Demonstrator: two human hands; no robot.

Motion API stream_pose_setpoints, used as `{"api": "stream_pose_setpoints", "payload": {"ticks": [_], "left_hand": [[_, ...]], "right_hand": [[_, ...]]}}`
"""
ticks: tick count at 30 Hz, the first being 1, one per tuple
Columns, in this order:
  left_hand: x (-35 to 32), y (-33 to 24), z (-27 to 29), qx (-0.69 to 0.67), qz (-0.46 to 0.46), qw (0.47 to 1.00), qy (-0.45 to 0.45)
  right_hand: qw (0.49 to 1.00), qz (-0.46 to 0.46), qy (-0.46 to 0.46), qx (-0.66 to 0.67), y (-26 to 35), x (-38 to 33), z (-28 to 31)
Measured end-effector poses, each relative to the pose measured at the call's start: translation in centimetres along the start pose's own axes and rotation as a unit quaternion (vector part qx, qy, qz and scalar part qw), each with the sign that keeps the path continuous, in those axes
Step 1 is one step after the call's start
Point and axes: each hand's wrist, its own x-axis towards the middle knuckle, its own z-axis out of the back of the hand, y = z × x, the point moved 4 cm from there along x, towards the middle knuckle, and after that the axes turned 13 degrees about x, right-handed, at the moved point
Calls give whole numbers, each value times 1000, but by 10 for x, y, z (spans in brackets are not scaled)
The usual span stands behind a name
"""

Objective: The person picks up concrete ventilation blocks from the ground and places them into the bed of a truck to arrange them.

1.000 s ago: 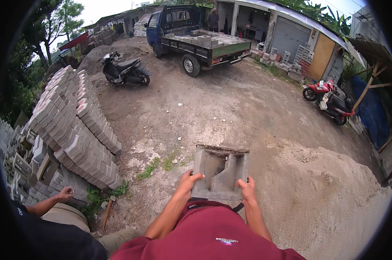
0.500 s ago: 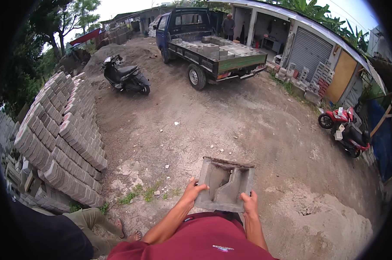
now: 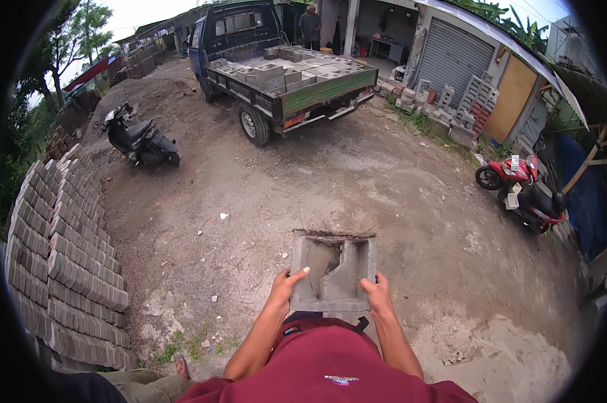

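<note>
A grey concrete ventilation block is held in front of my waist, its hollow face turned up toward me. It has a square frame with a curved divider inside, and its far edge is rough and dark. My left hand grips the left side, thumb over the rim. On the right side my right hand is closed the same way, thumb on the frame. The fingers of both hands are partly hidden beneath the block.
Ahead stands a blue pickup truck with concrete blocks on its bed. Stacked pavers rise at left, near a black scooter. A red scooter stands right, a sand pile lower right. Another person's leg shows lower left.
I have moved forward and turned slightly right, with the block still in both hands. The truck now looks nearer, and the other person has slipped lower toward the picture's edge.
</note>
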Motion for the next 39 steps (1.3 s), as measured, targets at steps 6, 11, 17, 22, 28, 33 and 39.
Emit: {"api": "stream_pose_setpoints", "payload": {"ticks": [6, 11, 17, 22, 28, 33, 39], "left_hand": [[186, -63, -69, 2, -1, 999, 39], [316, -104, -125, 44, -5, 996, 76], [477, -142, -213, 16, 42, 995, 94], [632, -172, -286, -37, 24, 994, 103], [776, -224, -363, -61, 36, 995, 67], [911, -272, -419, -63, 45, 994, 82], [1113, -329, -480, 13, 7, 998, 60]], "right_hand": [[998, 1, -54, 45, 19, 172, 21], [995, -2, -87, 56, 71, 295, 36], [993, 8, -100, 68, 106, 465, 76], [996, 28, -83, 28, 147, 646, 105], [998, -5, -61, 19, 193, 821, 140], [997, 40, -73, 2, 222, 978, 158], [998, 41, -52, 4, 264, 1186, 174]]}}
